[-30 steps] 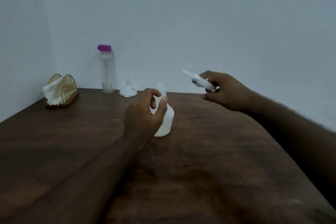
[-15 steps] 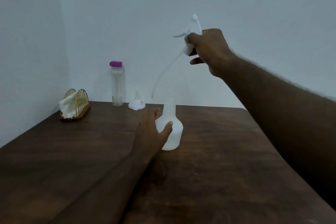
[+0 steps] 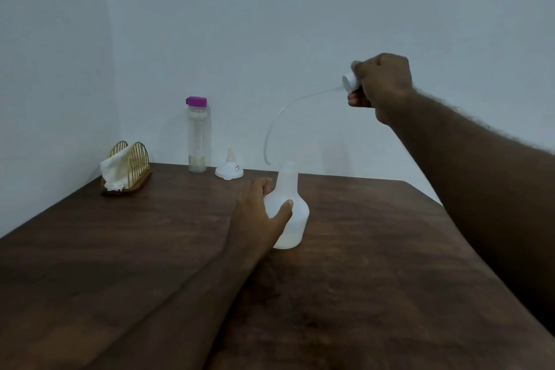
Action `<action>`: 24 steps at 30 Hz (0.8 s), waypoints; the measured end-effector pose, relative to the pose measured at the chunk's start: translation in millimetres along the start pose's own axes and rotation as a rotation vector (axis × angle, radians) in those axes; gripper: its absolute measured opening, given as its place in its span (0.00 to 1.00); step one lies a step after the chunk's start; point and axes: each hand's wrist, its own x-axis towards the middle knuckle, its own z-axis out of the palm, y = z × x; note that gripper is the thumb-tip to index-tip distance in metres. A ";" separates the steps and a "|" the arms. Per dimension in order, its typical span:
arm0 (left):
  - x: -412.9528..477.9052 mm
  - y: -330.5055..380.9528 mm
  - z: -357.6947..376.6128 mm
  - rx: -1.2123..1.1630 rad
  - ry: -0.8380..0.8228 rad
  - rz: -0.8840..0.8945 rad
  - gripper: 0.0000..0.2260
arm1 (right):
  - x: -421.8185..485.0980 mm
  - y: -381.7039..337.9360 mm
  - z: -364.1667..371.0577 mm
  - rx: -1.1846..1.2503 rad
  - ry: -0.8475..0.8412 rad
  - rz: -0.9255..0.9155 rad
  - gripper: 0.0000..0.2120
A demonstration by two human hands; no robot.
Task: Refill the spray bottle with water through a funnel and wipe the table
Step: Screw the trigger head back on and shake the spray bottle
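A dark wooden counter [image 3: 120, 249] fills a corner of plain pale walls. At far left, a cloth [image 3: 112, 170] sits in a wire holder [image 3: 136, 156]. To its right stand a purple-capped water bottle [image 3: 197, 137] and an upturned funnel [image 3: 229, 167].

At mid-counter the left hand [image 3: 258, 213] braces the spray bottle [image 3: 289, 210], its grip wrapped round the body. Raised at right, the right hand [image 3: 383, 87] has its grip curled round the detached spray head [image 3: 350, 82]. The dip tube [image 3: 276, 126] hangs with its tip just beside the open neck.

Recommended procedure:
- Carry the head rightward so the tube cannot snag the neck.
- Lay it on the counter apart from the bottle.
- Steady the bottle, then seat the funnel.
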 end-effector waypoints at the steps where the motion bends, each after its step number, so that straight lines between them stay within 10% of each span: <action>1: 0.1 -0.1 0.3 0.002 0.006 0.005 0.19 | 1.9 4.6 -1.7 0.003 0.013 0.018 0.06; 24: 3.5 -7.1 5.1 0.010 0.001 0.020 0.17 | 20.0 49.8 -48.8 0.127 0.155 0.255 0.12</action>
